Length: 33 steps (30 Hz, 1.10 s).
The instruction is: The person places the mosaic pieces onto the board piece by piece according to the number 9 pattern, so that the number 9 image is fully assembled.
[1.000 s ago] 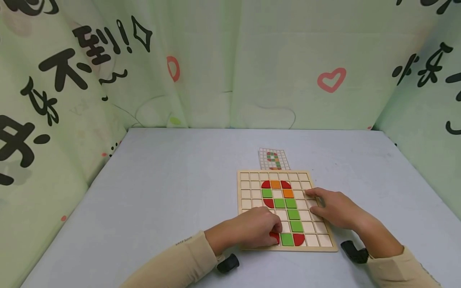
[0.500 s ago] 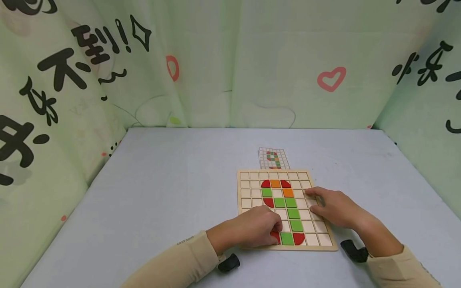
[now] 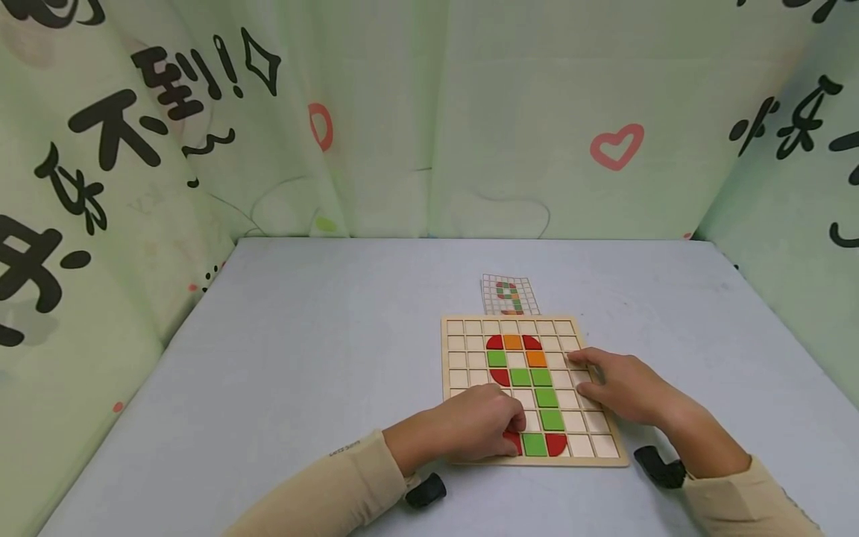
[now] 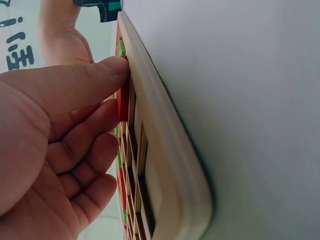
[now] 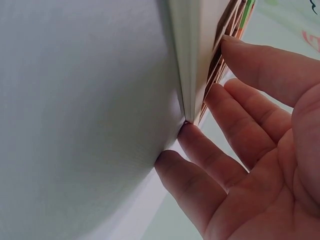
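A wooden grid board lies on the table, with red, orange and green tiles set in some of its cells. Over the front row, my left hand pinches a quarter-round red tile between thumb and index finger; the tile sits at its cell, partly covered by the fingertips. To its right in that row are a green tile and another red tile. My right hand rests on the board's right side, thumb and some fingertips on the grid, other fingers extended down to the tabletop beside the edge.
Behind the board lies a printed pattern card, its near part hidden by the board. A white-covered table spreads around, with green printed curtains behind and at both sides. Black wrist cameras hang under the sleeves.
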{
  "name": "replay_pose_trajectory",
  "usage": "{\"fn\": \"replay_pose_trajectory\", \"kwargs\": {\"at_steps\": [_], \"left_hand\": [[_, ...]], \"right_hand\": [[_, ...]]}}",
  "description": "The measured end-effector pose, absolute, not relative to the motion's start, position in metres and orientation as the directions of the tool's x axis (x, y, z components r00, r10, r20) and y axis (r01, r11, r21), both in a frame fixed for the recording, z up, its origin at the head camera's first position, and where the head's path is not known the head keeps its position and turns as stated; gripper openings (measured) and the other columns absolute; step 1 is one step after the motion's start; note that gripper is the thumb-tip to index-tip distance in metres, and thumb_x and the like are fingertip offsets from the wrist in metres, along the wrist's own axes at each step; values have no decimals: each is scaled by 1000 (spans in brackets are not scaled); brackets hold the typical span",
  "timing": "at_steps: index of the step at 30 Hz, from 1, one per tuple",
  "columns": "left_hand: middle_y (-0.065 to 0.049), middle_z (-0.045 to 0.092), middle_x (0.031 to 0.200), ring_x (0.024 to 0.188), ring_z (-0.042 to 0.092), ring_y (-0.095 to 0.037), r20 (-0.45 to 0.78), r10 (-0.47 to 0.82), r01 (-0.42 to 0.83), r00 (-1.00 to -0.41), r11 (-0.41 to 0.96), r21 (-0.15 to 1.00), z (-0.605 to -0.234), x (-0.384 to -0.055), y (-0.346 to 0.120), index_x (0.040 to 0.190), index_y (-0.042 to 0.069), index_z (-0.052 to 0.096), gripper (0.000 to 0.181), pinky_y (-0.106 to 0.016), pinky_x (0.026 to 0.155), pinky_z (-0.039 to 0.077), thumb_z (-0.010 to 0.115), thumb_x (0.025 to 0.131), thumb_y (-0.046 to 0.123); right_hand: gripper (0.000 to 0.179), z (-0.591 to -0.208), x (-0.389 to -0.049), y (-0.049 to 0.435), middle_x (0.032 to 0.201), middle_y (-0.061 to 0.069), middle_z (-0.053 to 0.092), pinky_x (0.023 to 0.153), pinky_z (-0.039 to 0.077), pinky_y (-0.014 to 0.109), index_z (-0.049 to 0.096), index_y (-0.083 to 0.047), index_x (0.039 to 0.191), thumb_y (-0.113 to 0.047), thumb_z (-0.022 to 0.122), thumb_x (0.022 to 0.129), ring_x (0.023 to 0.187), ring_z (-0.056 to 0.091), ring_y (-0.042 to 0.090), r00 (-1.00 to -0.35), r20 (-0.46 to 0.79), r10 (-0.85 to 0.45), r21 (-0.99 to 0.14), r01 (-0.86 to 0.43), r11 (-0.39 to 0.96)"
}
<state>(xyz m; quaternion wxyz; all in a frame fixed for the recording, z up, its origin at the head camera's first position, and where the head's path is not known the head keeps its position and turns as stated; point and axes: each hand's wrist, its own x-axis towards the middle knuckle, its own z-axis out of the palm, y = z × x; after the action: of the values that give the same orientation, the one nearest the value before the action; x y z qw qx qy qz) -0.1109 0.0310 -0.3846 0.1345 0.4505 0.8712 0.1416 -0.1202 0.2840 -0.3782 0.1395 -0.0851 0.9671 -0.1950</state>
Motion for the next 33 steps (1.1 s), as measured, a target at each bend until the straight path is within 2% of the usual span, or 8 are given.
{"fn": "replay_pose_trajectory", "kwargs": {"at_steps": [6, 15, 23, 33], "left_hand": [[14, 57, 79, 78, 47, -3, -115, 823, 739, -556, 552, 387, -385, -111, 29, 99, 17, 71, 15, -13, 71, 39, 79, 88, 22], [13, 64, 87, 82, 52, -1, -160, 828, 709, -537, 546, 447, -385, -116, 27, 102, 16, 73, 11, -12, 80, 43, 74, 91, 13], [11, 66, 88, 79, 52, 0, -156, 830, 697, -535, 538, 473, -387, -119, 25, 100, 14, 72, 9, -11, 77, 43, 73, 92, 12], [13, 59, 80, 77, 50, -2, -153, 821, 692, -551, 552, 466, -391, -119, 28, 97, 15, 71, 7, -12, 73, 42, 74, 92, 17]], "right_hand": [[55, -378, -120, 283, 139, 32, 50, 97, 40, 65, 52, 1, 140, -21, 68, 93, 124, 47, 52, -946, -240, -217, -405, -105, 908], [56, -378, -121, 283, 140, 32, 48, 98, 40, 65, 51, 0, 142, -22, 68, 93, 123, 47, 51, -943, -261, -205, -399, -88, 913], [54, -378, -121, 284, 139, 31, 51, 97, 41, 63, 52, 2, 140, -20, 67, 93, 123, 48, 51, -945, -237, -226, -409, -114, 905], [55, -380, -121, 287, 138, 31, 51, 97, 40, 64, 51, 3, 140, -20, 69, 92, 124, 48, 51, -948, -231, -218, -399, -112, 910]]}}
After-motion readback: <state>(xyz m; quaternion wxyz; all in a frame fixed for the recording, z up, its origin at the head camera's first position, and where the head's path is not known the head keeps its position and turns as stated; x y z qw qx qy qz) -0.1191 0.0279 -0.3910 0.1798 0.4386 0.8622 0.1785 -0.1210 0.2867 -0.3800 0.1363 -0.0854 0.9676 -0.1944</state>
